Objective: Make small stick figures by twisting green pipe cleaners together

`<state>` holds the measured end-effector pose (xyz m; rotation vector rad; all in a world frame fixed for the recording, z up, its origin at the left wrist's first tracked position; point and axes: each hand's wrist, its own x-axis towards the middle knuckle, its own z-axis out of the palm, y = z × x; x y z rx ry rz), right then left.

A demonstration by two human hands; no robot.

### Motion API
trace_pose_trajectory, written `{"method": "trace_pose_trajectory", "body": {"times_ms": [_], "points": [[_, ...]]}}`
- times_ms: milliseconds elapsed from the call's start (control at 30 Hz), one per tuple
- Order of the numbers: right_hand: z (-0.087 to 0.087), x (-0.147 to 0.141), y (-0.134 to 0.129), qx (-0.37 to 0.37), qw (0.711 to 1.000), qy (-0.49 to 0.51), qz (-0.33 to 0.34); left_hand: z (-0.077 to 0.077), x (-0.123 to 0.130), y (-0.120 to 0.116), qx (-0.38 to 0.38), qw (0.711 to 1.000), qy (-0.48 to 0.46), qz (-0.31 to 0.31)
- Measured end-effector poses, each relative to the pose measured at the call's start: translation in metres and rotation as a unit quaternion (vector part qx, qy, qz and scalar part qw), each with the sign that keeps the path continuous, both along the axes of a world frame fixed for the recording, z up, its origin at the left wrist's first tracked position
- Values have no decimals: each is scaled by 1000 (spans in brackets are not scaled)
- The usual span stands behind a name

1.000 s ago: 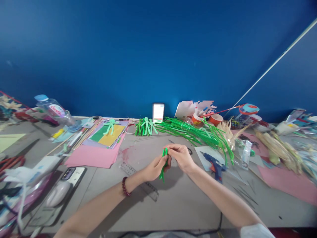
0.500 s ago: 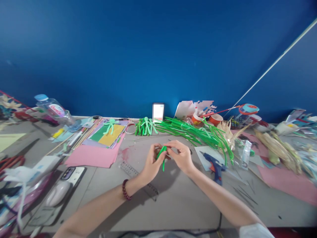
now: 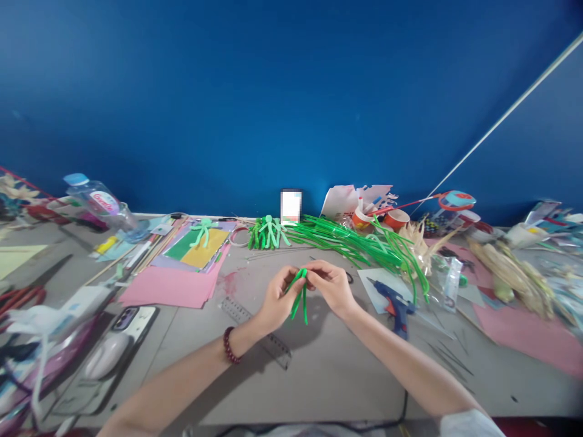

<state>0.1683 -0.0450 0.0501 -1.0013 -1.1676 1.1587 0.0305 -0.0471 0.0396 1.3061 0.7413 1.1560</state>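
Observation:
Green pipe cleaners are pinched between my two hands above the middle of the table, with two legs hanging down side by side. My left hand, below a dark red bead bracelet, closes thumb and fingers on them from the left. Opposite it, my right hand grips the top of the bend with its fingertips. Small green pipe cleaner figures sit beyond my hands, and a long bundle of green pipe cleaners spreads behind and to the right.
A blue glue gun lies right of my hands on white paper. A clear ruler is under my left forearm. Pink paper, a phone and a plastic bottle are at left. A blue wall rises behind.
A second green leg now shows hanging below my fingers, where one hung before. Both hands stay in nearly the same place, still gripping the pipe cleaners.

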Motion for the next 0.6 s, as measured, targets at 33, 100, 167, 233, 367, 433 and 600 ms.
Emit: {"method": "trace_pose_trajectory", "body": {"times_ms": [33, 100, 167, 233, 367, 433, 600], "points": [[-1, 0, 0, 3, 1000, -3, 0, -1, 0, 0, -1, 1000, -1, -1], [-2, 1, 0, 9, 1000, -14, 1, -2, -1, 1, -2, 1000, -4, 0], [-3, 2, 0, 13, 1000, -24, 5, -3, -1, 2, -6, 1000, -10, 2], [-2, 2, 0, 15, 1000, -26, 7, -2, -1, 3, -17, 1000, -22, 1], [-1, 1, -1, 8, 1000, -1, -5, 5, 1, 2, -64, 995, -78, -3], [-2, 0, -2, 5, 1000, 20, -15, 9, 3, 1, -83, 991, -103, 0], [-2, -2, -3, -6, 998, 64, -10, 15, 4, -1, -111, 987, -115, -23]]}}
